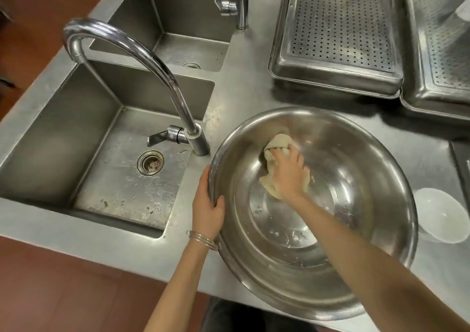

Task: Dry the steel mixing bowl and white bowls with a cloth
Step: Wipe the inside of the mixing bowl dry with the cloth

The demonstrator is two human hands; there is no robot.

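Centre frame: left hand (207, 205) is gripping the bowl (356, 179) rim; right hand (290, 176) is clutching the cloth (276, 142), best swept across all walls.

steel mixing bowl (279, 268): polished metal, glossy and smooth, mirror-like on the wall, with water spots and dull smears on the base. cloth (276, 143): soft cream fabric, matt, crumpled. white bowl (440, 214): frosted white, semi-matt, looks plastic. countertop (241, 87): brushed steel, dull grey, scuffed. near sink (122, 179): same steel, matt, base scratched with whitish stains. faucet (142, 59): chromed metal, bright, glossy. perforated tray (340, 26) and second tray (437, 51): stamped steel, satin sheen, punched with small holes. bangles (202, 240): thin shiny metal. floor (63, 293): reddish-brown, wood-look, low sheen.
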